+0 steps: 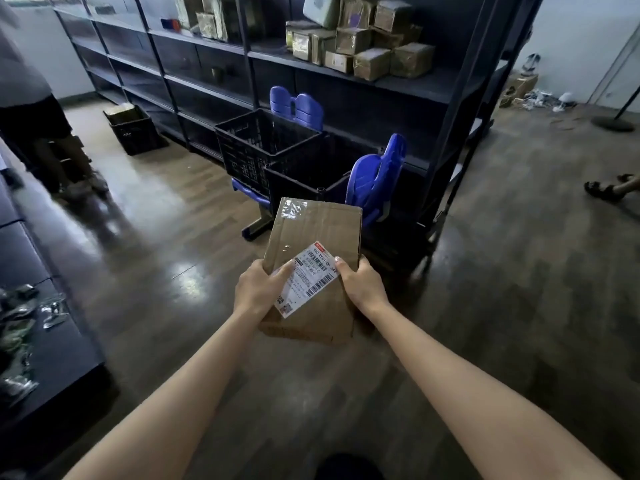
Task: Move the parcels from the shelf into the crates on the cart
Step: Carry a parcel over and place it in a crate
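My left hand (263,289) and right hand (362,285) grip one cardboard parcel (311,230) by its near corners, thumbs pressed on top, fingers wrapped under the edges. It hangs in the air above the floor, just short of the two black crates (249,150) on the blue cart (375,178).

I judge the job barely begun: what I can see of the crates holds nothing, though their bottoms are dark, and a heap of taped parcels (367,46) still sits on the shelf (311,69) behind.

The white shipping label (308,278) carries a red strip, barcodes and a QR code. I read roughly "940 E591-00" — the smaller print is too fine to make out.
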`<action>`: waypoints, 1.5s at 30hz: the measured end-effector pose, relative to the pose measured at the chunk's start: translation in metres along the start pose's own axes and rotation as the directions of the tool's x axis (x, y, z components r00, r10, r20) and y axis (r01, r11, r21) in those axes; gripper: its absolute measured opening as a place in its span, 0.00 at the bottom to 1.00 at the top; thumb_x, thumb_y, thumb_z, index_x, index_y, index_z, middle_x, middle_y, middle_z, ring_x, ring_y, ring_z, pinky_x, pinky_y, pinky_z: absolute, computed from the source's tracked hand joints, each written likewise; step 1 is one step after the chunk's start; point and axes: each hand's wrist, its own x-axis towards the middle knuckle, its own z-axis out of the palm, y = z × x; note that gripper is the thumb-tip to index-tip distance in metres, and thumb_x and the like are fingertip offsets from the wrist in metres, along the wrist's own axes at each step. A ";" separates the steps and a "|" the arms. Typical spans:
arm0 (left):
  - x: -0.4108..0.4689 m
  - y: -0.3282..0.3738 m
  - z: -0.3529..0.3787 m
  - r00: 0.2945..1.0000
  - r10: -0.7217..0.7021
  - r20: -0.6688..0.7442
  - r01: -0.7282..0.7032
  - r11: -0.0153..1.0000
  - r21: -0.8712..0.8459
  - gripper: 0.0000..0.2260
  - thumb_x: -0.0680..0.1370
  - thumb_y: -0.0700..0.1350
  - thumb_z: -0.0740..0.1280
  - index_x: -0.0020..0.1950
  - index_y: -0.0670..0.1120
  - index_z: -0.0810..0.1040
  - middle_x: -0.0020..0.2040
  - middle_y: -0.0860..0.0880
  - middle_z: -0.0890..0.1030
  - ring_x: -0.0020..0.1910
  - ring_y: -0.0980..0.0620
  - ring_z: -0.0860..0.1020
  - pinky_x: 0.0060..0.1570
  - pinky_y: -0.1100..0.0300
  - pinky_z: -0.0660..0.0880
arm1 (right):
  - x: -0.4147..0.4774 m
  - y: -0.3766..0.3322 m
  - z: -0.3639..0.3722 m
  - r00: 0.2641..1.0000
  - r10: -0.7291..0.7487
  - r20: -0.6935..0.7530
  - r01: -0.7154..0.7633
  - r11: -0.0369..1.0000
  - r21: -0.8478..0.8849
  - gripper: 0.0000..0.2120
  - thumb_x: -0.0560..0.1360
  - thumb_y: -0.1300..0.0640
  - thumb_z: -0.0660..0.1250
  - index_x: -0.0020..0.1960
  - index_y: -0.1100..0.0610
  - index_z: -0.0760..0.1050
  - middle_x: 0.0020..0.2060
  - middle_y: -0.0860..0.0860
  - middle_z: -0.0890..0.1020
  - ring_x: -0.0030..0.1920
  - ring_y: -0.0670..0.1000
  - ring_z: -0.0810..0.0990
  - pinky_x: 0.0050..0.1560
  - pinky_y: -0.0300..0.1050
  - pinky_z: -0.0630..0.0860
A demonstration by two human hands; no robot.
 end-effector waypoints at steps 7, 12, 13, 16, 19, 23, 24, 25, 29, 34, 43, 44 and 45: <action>0.117 0.005 -0.008 0.999 0.002 0.032 -0.003 1.000 0.014 0.17 0.73 0.64 0.67 0.49 0.51 0.77 0.41 0.54 0.81 0.39 0.57 0.79 0.33 0.60 0.71 | 0.100 -0.034 0.041 0.999 0.027 -0.036 -0.026 1.000 0.009 0.29 0.78 0.41 0.60 0.73 0.57 0.65 0.62 0.53 0.79 0.63 0.55 0.76 0.65 0.53 0.71; 0.210 0.016 0.002 0.999 0.015 0.051 -0.015 1.000 0.004 0.16 0.73 0.64 0.67 0.48 0.52 0.76 0.39 0.56 0.81 0.38 0.57 0.80 0.32 0.61 0.72 | 0.192 -0.053 0.061 0.998 -0.003 -0.064 0.004 1.000 0.003 0.26 0.78 0.42 0.60 0.71 0.54 0.67 0.59 0.50 0.81 0.60 0.54 0.78 0.60 0.47 0.73; 0.231 0.021 0.004 0.998 0.027 0.052 -0.027 1.000 0.005 0.15 0.73 0.63 0.67 0.47 0.53 0.76 0.38 0.57 0.81 0.38 0.58 0.79 0.31 0.62 0.71 | 0.213 -0.057 0.064 0.998 -0.009 -0.068 0.009 1.000 -0.001 0.25 0.78 0.41 0.59 0.70 0.53 0.67 0.59 0.50 0.81 0.60 0.54 0.78 0.60 0.48 0.73; 0.297 0.040 0.011 0.998 0.039 0.051 -0.040 0.999 0.021 0.14 0.73 0.63 0.68 0.43 0.54 0.74 0.38 0.57 0.81 0.38 0.57 0.80 0.33 0.59 0.73 | 0.277 -0.073 0.070 0.996 0.003 -0.084 -0.003 1.000 0.002 0.28 0.77 0.39 0.58 0.72 0.53 0.65 0.61 0.51 0.79 0.62 0.55 0.77 0.64 0.52 0.72; 0.360 0.061 0.017 0.996 0.052 0.070 -0.053 0.998 0.014 0.13 0.74 0.62 0.68 0.43 0.54 0.74 0.39 0.56 0.81 0.39 0.56 0.79 0.38 0.57 0.75 | 0.339 -0.091 0.072 0.994 0.015 -0.106 -0.015 1.000 0.010 0.28 0.77 0.39 0.58 0.72 0.53 0.65 0.61 0.51 0.79 0.63 0.56 0.76 0.64 0.51 0.70; 0.431 0.085 0.024 0.996 0.062 0.066 -0.061 0.998 -0.012 0.16 0.73 0.63 0.68 0.47 0.50 0.77 0.41 0.55 0.81 0.41 0.56 0.79 0.39 0.57 0.75 | 0.407 -0.116 0.071 0.992 0.006 -0.123 -0.004 1.000 0.019 0.25 0.77 0.40 0.59 0.69 0.52 0.68 0.58 0.49 0.81 0.59 0.54 0.78 0.53 0.44 0.70; 0.446 0.089 0.026 0.996 0.059 0.069 -0.058 0.998 -0.014 0.17 0.73 0.63 0.68 0.47 0.50 0.77 0.41 0.55 0.81 0.41 0.56 0.79 0.39 0.57 0.75 | 0.421 -0.121 0.070 0.993 0.008 -0.121 -0.005 1.000 0.026 0.26 0.77 0.40 0.59 0.70 0.52 0.67 0.57 0.49 0.81 0.58 0.54 0.79 0.53 0.45 0.71; 0.460 0.093 0.028 0.995 0.058 0.075 -0.057 0.998 -0.018 0.16 0.73 0.63 0.68 0.46 0.50 0.77 0.40 0.55 0.81 0.40 0.56 0.79 0.37 0.58 0.74 | 0.434 -0.126 0.070 0.993 0.011 -0.119 -0.007 1.000 0.029 0.27 0.77 0.40 0.59 0.70 0.53 0.67 0.57 0.49 0.81 0.57 0.53 0.79 0.53 0.45 0.72; 0.515 0.107 0.037 0.993 0.074 0.093 -0.071 0.997 -0.028 0.14 0.73 0.61 0.69 0.40 0.52 0.73 0.37 0.55 0.80 0.35 0.59 0.77 0.29 0.62 0.68 | 0.485 -0.140 0.072 0.990 0.028 -0.136 -0.027 1.000 0.009 0.30 0.76 0.39 0.60 0.72 0.54 0.65 0.57 0.49 0.81 0.55 0.52 0.79 0.52 0.46 0.73; 0.580 0.116 0.050 0.983 0.103 0.153 -0.106 0.994 0.012 0.16 0.74 0.62 0.68 0.40 0.50 0.73 0.36 0.54 0.78 0.33 0.57 0.76 0.30 0.61 0.68 | 0.540 -0.149 0.081 0.980 0.076 -0.185 -0.080 0.997 -0.014 0.29 0.75 0.37 0.59 0.69 0.55 0.68 0.57 0.50 0.81 0.55 0.53 0.79 0.54 0.48 0.74; 0.719 0.129 0.058 0.941 0.144 0.305 -0.168 0.984 0.055 0.20 0.72 0.64 0.66 0.41 0.48 0.72 0.38 0.54 0.79 0.37 0.56 0.77 0.31 0.59 0.67 | 0.640 -0.179 0.122 0.923 0.178 -0.340 -0.165 0.984 0.068 0.23 0.76 0.38 0.59 0.65 0.50 0.70 0.52 0.46 0.81 0.44 0.47 0.76 0.43 0.43 0.69; 0.734 0.131 0.057 0.936 0.149 0.319 -0.179 0.981 0.068 0.20 0.72 0.65 0.66 0.40 0.48 0.71 0.38 0.53 0.78 0.37 0.55 0.76 0.31 0.59 0.67 | 0.650 -0.184 0.128 0.913 0.192 -0.359 -0.176 0.981 0.078 0.23 0.76 0.38 0.59 0.65 0.50 0.69 0.50 0.46 0.81 0.43 0.47 0.76 0.42 0.43 0.69; 0.749 0.133 0.055 0.929 0.159 0.334 -0.195 0.978 0.075 0.20 0.72 0.65 0.66 0.39 0.48 0.70 0.37 0.53 0.78 0.37 0.55 0.76 0.31 0.59 0.67 | 0.658 -0.189 0.134 0.905 0.205 -0.373 -0.186 0.979 0.089 0.23 0.77 0.38 0.59 0.65 0.51 0.69 0.49 0.46 0.80 0.44 0.47 0.77 0.42 0.43 0.70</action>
